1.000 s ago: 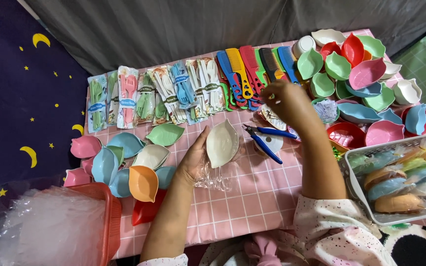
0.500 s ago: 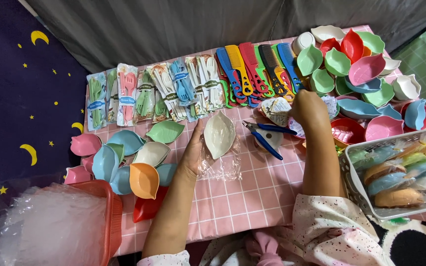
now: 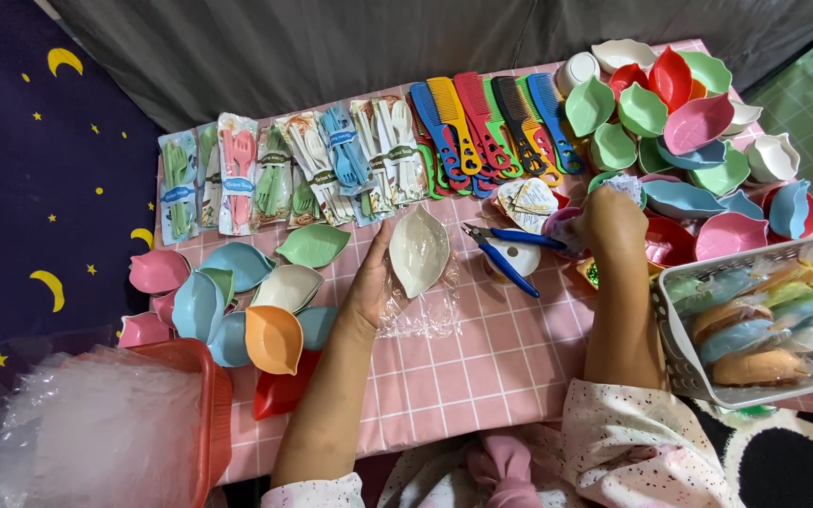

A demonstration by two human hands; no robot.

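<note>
**Head view: right hand brought nearer, dish held at centre**

Found in the left hand (image 3: 369,287): a cream leaf dish (image 3: 418,249), grasped by its left edge, tilted up off the counter (image 3: 482,376) at centre. Directly under and near of it, touching: a clear plastic bag (image 3: 421,315), lying flat. No real shift in this grip or in the dish's place against a second ago.

Changed: right hand (image 3: 611,221) drawn back from the far row of combs (image 3: 482,122) to the small items right of the dish. Back of the hand turned to the camera, fingers curled down and hidden; cannot tell whether clenched on anything or released. Judged effect: both hands now close about the dish, no longer spread apart.

Between the hands: blue-handled pliers (image 3: 505,254) across a white roll (image 3: 518,259), with a stack of paper cards (image 3: 524,199) just beyond.

Also logged:
- cutlery packs (image 3: 284,174) far left
- heaped coloured dishes (image 3: 670,122) far right
- a second cluster of dishes (image 3: 237,301) left of the left hand
- white basket (image 3: 675,348) of wrapped dishes near right
- red basket (image 3: 209,404) near left

In the way: pliers and roll, crowding the strip right of the dish.
</note>
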